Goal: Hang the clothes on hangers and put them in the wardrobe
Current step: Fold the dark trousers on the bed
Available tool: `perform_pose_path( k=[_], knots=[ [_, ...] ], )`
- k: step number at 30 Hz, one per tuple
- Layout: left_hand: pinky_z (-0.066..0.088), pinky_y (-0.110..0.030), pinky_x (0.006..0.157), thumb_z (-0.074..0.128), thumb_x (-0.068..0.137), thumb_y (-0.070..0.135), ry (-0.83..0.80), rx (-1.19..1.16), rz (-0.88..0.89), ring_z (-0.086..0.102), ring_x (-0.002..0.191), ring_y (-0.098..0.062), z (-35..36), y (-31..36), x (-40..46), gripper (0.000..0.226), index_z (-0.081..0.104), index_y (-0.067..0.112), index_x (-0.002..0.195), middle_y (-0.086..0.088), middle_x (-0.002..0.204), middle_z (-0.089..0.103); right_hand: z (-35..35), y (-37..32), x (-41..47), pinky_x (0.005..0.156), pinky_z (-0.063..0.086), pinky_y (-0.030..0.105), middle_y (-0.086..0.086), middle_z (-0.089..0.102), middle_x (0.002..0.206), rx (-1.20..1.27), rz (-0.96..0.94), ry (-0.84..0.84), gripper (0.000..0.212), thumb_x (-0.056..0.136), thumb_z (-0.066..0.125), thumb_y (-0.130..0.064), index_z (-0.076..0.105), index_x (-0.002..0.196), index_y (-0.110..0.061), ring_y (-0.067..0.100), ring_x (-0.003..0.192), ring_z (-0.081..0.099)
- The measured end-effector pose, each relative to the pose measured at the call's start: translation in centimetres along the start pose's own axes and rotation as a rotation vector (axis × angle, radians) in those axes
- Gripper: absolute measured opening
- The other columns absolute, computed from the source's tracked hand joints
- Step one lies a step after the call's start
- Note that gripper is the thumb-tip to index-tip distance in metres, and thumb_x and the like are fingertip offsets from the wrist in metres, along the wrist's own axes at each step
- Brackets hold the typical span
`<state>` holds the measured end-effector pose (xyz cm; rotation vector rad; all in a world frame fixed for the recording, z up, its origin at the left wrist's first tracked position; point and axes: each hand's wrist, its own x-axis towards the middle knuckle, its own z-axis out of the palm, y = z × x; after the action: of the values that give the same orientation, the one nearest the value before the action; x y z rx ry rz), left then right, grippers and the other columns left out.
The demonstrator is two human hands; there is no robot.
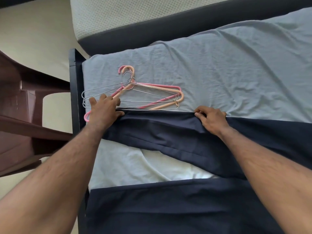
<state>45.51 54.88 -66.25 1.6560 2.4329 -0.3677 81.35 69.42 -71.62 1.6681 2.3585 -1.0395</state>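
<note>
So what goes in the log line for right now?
left hand: on hangers | right hand: pinching navy trousers edge | trousers flat on bed | not hung

Home bedroom, sheeted bed, spare mattress, plastic chair

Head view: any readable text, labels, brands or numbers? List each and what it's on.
None readable.
Navy garment: no tag, label or print showing.
Hangers, pink, peach and wire: no markings visible.
Light blue bedsheet: plain.
Brown chair: no legible mark.
Patterned mattress edge: only a woven texture, no lettering.
</note>
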Motion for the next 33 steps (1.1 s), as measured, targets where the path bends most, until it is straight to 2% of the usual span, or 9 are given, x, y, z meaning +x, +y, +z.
perform_pose_path(
  k=[5, 10, 12, 16, 20, 23, 26, 30, 33],
  knots=[
    [0.03, -0.053, 0.097, 0.075, 0.085, 0.043, 0.025, -0.081, 0.008, 0.049, 0.115, -0.031, 0.0, -1.1, -0.7, 0.041, 0.063, 0.022, 0.118, -0.006, 0.119, 0.062, 0.0, 0.1, 0.0, 0.101, 0.028, 0.046, -0.01, 0.07, 0.1, 0.029, 0.002, -0.013, 0.012, 0.1, 0.056, -0.037, 0.068, 0.101, -0.035, 0.021, 0.105, 0.06],
    [0.033, -0.056, 0.097, 0.081, 0.081, 0.036, 0.046, -0.213, -0.191, 0.057, 0.11, -0.034, 0.7, -1.2, -2.5, 0.052, 0.057, 0.019, 0.123, -0.009, 0.11, 0.065, -1.3, 0.9, -1.4, 0.102, 0.039, 0.048, -0.019, 0.064, 0.091, 0.082, -0.116, -0.075, 0.009, 0.1, 0.058, -0.036, 0.062, 0.094, -0.042, 0.015, 0.096, 0.059],
    [0.033, -0.053, 0.095, 0.081, 0.082, 0.029, 0.017, -0.273, -0.208, 0.058, 0.109, -0.034, 0.8, -1.2, -2.6, 0.045, 0.06, 0.02, 0.121, -0.008, 0.11, 0.066, -1.7, 1.4, -2.5, 0.099, 0.044, 0.047, -0.018, 0.065, 0.088, 0.096, -0.192, -0.086, 0.007, 0.099, 0.059, -0.034, 0.065, 0.096, -0.037, 0.013, 0.091, 0.06],
    [0.029, -0.047, 0.091, 0.074, 0.085, 0.018, 0.023, -0.248, -0.109, 0.053, 0.109, -0.031, 0.3, -0.9, -3.0, 0.016, 0.072, 0.02, 0.101, -0.005, 0.113, 0.062, -1.5, 2.0, -3.9, 0.092, 0.049, 0.05, -0.014, 0.069, 0.092, 0.064, -0.398, -0.001, 0.006, 0.099, 0.062, -0.029, 0.068, 0.098, -0.029, 0.013, 0.088, 0.064],
    [0.021, -0.039, 0.082, 0.07, 0.077, 0.009, 0.066, -0.395, -0.131, 0.053, 0.104, -0.023, -1.2, -1.1, -3.7, 0.015, 0.063, 0.021, 0.084, 0.003, 0.106, 0.06, -1.8, 2.2, -4.3, 0.092, 0.037, 0.045, -0.012, 0.06, 0.107, -0.035, -0.433, 0.118, 0.008, 0.097, 0.064, -0.033, 0.068, 0.101, -0.027, 0.01, 0.098, 0.051],
    [0.022, -0.036, 0.085, 0.067, 0.077, 0.004, 0.001, -0.497, -0.131, 0.058, 0.088, -0.026, -2.6, -1.5, -4.0, 0.029, 0.056, 0.025, 0.095, 0.002, 0.093, 0.066, -3.5, 2.5, -4.3, 0.096, 0.031, 0.045, -0.013, 0.059, 0.103, -0.154, -0.404, -0.009, 0.017, 0.091, 0.071, -0.04, 0.063, 0.103, -0.031, 0.009, 0.099, 0.052],
    [0.023, -0.036, 0.086, 0.074, 0.082, 0.009, -0.044, -0.462, -0.09, 0.056, 0.092, -0.022, -3.8, -2.1, -4.9, 0.031, 0.061, 0.033, 0.098, 0.006, 0.093, 0.063, -5.7, 3.4, -4.0, 0.097, 0.03, 0.043, -0.011, 0.064, 0.096, -0.312, -0.363, -0.081, 0.016, 0.09, 0.072, -0.038, 0.066, 0.102, -0.029, 0.015, 0.1, 0.06],
    [0.023, -0.038, 0.08, 0.08, 0.081, 0.013, 0.0, -0.336, -0.011, 0.048, 0.091, -0.018, -4.6, -2.8, -8.1, 0.018, 0.066, 0.025, 0.079, 0.007, 0.089, 0.06, -7.2, 3.2, -6.3, 0.08, 0.049, 0.038, -0.004, 0.07, 0.09, -0.269, -0.454, -0.095, 0.013, 0.094, 0.066, -0.032, 0.069, 0.096, -0.02, 0.022, 0.087, 0.066],
    [0.02, -0.037, 0.076, 0.08, 0.078, 0.009, 0.021, -0.195, 0.079, 0.044, 0.091, -0.017, -4.1, -3.0, -12.5, 0.023, 0.066, 0.026, 0.071, 0.008, 0.088, 0.057, -7.2, 2.9, -10.9, 0.067, 0.051, 0.04, -0.004, 0.066, 0.088, -0.354, -0.535, -0.119, 0.022, 0.096, 0.054, -0.042, 0.063, 0.097, -0.022, 0.023, 0.078, 0.063]
  ],
)
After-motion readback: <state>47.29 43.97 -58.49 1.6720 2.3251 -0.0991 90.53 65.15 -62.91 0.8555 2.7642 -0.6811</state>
